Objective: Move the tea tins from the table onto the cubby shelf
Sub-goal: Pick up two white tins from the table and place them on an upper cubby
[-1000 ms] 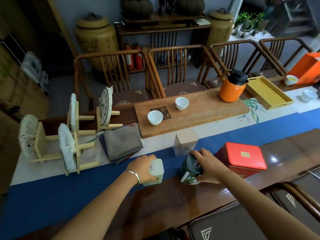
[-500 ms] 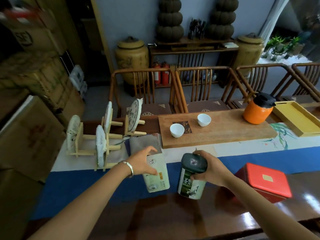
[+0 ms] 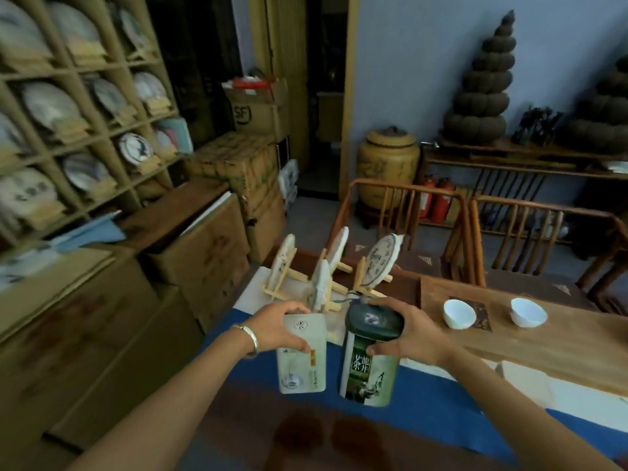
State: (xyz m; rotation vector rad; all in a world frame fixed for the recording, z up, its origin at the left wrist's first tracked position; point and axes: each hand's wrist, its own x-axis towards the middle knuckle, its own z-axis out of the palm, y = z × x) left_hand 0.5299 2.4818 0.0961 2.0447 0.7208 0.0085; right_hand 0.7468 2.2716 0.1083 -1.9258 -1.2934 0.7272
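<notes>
Your left hand [image 3: 275, 329] pinches the pale rectangular tin [image 3: 301, 355]; your right hand [image 3: 413, 334] clamps the dark round tin [image 3: 370, 358]. Both tins hang upright above the counter [image 3: 424, 399]. The cubby shelf [image 3: 85, 113] lies up and left of the tins, nearer your left hand.
</notes>
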